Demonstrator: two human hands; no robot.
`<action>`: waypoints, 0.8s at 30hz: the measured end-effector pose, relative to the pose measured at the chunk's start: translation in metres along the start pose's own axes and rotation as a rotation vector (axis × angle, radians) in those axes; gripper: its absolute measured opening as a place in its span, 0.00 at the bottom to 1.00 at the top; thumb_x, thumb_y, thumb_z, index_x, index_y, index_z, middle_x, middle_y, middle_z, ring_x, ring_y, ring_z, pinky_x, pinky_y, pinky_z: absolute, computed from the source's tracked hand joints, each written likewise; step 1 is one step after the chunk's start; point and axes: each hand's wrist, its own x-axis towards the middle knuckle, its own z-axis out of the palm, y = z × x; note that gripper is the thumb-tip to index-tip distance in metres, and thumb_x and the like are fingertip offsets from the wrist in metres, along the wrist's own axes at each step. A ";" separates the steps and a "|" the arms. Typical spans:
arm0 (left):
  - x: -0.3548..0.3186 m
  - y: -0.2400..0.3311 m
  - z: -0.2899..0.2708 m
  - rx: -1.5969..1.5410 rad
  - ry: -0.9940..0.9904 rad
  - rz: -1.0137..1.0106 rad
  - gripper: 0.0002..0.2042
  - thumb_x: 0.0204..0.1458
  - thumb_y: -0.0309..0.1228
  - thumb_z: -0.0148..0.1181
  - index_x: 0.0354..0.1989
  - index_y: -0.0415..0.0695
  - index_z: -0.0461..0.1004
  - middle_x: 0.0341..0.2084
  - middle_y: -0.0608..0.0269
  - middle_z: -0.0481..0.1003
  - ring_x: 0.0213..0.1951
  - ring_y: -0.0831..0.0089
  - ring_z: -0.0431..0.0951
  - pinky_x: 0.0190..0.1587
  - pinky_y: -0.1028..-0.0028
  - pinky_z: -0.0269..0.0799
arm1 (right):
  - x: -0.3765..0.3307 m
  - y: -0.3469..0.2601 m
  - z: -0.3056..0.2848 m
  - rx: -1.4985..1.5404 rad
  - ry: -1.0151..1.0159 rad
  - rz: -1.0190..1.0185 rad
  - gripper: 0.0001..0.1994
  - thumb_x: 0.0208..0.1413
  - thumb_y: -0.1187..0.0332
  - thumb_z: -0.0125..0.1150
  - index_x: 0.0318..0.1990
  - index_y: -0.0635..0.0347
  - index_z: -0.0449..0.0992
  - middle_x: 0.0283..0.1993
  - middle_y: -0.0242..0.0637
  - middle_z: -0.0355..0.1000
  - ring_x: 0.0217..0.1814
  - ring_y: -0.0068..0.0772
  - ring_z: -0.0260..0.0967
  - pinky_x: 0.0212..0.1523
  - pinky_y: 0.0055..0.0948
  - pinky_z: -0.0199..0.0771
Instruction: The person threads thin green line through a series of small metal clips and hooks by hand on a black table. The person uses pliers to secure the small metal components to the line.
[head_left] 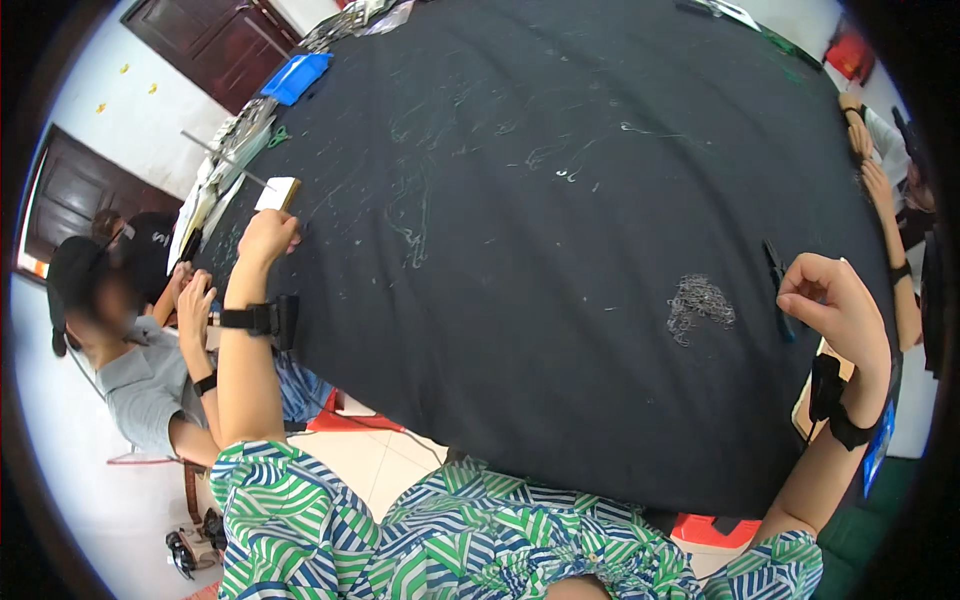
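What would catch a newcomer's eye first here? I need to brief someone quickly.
The big black cloth over the table fills the view. A grey tangle of small metal bits lies right of centre, close to the right hand. At the left edge, the left hand rests beside a small pale block.

Black table cloth, green-blue-white striped sleeves, blue tray, grey wire pile

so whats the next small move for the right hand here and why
Probably bring the right hand a little left to the pile of small metal clips on the black table and pick one up. Its fingers are pinched with nothing clearly in them, and that pile lies closest to it.
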 end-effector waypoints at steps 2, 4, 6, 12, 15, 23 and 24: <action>-0.006 0.021 -0.002 0.208 0.033 0.034 0.18 0.55 0.41 0.51 0.23 0.42 0.80 0.18 0.58 0.79 0.26 0.63 0.82 0.34 0.62 0.75 | 0.001 0.019 -0.005 0.032 0.005 -0.016 0.03 0.51 0.77 0.61 0.29 0.66 0.73 0.25 0.28 0.69 0.27 0.16 0.66 0.28 0.19 0.67; -0.028 0.054 -0.006 0.178 0.084 -0.022 0.23 0.57 0.48 0.52 0.23 0.40 0.78 0.17 0.52 0.77 0.29 0.52 0.82 0.36 0.54 0.74 | -0.007 0.041 -0.020 0.092 0.003 -0.072 0.04 0.54 0.76 0.57 0.29 0.66 0.72 0.24 0.30 0.69 0.27 0.17 0.66 0.29 0.20 0.67; -0.043 0.054 -0.013 0.316 0.037 0.125 0.22 0.59 0.48 0.53 0.27 0.40 0.79 0.23 0.48 0.79 0.33 0.51 0.82 0.36 0.57 0.74 | 0.001 0.059 -0.031 -0.018 0.092 -0.100 0.04 0.55 0.75 0.57 0.32 0.67 0.74 0.23 0.30 0.69 0.28 0.20 0.68 0.31 0.23 0.70; -0.148 0.206 -0.014 -0.284 -0.331 0.798 0.15 0.50 0.26 0.65 0.47 0.35 0.77 0.29 0.51 0.80 0.30 0.65 0.81 0.35 0.70 0.75 | 0.016 0.113 -0.055 -0.491 0.341 0.030 0.08 0.55 0.70 0.62 0.33 0.68 0.77 0.25 0.40 0.75 0.29 0.30 0.73 0.32 0.30 0.72; -0.183 0.264 -0.012 -0.170 -0.450 1.209 0.17 0.48 0.28 0.67 0.48 0.40 0.78 0.32 0.54 0.79 0.33 0.61 0.81 0.37 0.67 0.77 | 0.034 0.119 -0.047 -0.506 0.344 0.059 0.07 0.52 0.70 0.63 0.33 0.66 0.78 0.27 0.42 0.77 0.31 0.34 0.75 0.34 0.33 0.74; -0.227 0.324 0.034 -0.211 -0.737 1.710 0.10 0.55 0.37 0.62 0.37 0.43 0.76 0.28 0.59 0.78 0.35 0.59 0.80 0.38 0.63 0.76 | 0.070 0.132 -0.025 -0.564 0.402 0.155 0.06 0.46 0.69 0.67 0.32 0.59 0.81 0.31 0.40 0.79 0.36 0.41 0.78 0.40 0.37 0.76; -0.229 0.329 0.036 -0.210 -0.738 1.715 0.10 0.55 0.37 0.62 0.37 0.43 0.76 0.28 0.59 0.78 0.35 0.59 0.80 0.38 0.63 0.76 | 0.071 0.132 -0.022 -0.589 0.409 0.144 0.06 0.46 0.69 0.67 0.32 0.58 0.82 0.31 0.40 0.79 0.36 0.41 0.78 0.40 0.37 0.76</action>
